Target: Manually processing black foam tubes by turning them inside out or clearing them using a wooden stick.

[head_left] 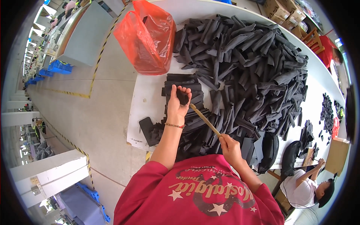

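Observation:
My left hand [178, 105], palm up, has its fingers curled round a small black fabric piece [182, 97]. A thin wooden stick [204, 120] is gripped at its near end by my right hand [230, 148]. The stick's far tip reaches up to the left hand, close beside the fabric; whether it goes inside the piece I cannot tell. Beneath and beyond my left hand lie rows of flattened black fabric pieces [182, 78]. A large heap of loose, tube-like black pieces [247, 63] spreads over the table to the right and far side.
An orange-red plastic bag [154, 48] stands at the white table's [140, 95] far left corner. A dark phone [149, 130] lies by the left edge. At right are black padded shapes [268, 150], a cardboard box [337, 155] and a seated person in white [300, 187].

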A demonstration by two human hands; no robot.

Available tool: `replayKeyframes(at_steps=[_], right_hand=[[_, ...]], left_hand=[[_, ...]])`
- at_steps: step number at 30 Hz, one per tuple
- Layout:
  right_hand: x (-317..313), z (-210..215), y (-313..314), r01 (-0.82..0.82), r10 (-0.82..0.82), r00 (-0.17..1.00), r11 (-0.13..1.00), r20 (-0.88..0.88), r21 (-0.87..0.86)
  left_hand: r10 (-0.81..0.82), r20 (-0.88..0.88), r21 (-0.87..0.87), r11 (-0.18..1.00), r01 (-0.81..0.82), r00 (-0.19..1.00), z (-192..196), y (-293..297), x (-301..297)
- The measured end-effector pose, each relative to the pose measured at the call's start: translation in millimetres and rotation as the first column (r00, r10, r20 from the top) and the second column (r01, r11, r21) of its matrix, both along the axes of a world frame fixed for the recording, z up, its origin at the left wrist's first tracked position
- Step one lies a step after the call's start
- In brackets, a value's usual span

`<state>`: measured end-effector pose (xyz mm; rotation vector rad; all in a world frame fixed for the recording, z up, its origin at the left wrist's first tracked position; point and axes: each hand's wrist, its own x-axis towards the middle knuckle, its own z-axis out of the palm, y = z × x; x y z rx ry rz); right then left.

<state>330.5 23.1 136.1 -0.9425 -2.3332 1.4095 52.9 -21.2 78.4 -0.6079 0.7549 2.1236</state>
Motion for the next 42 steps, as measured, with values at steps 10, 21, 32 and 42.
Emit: replayKeyframes(at_steps=[10, 21, 32, 42], right_hand=[[-37.0, -16.1, 4.2, -0.02, 0.021, 1.0, 0.993, -0.008, 0.119], [-107.5, -22.2, -7.8, 0.186, -0.188, 0.966, 0.982, -0.178, -0.026], [-114.9, -25.7, 3.3, 0.21, -0.209, 0.961, 0.978, -0.18, -0.015], [-91.5, -37.6, -20.3, 0.256, -0.254, 0.953, 0.967, -0.163, -0.008]], left_hand=[[-0.206, -0.304, -0.148, 0.975, 0.167, 0.93, 31.9, 14.9, 47.8], [-0.415, -0.594, -0.156, 0.9, 0.408, 0.689, 34.0, -2.9, 82.0], [-0.201, -0.45, 0.006, 0.974, 0.228, 0.87, 46.5, 19.2, 77.7], [-0.137, -0.421, 0.035, 0.985, 0.167, 0.896, 48.5, 13.1, 75.6]])
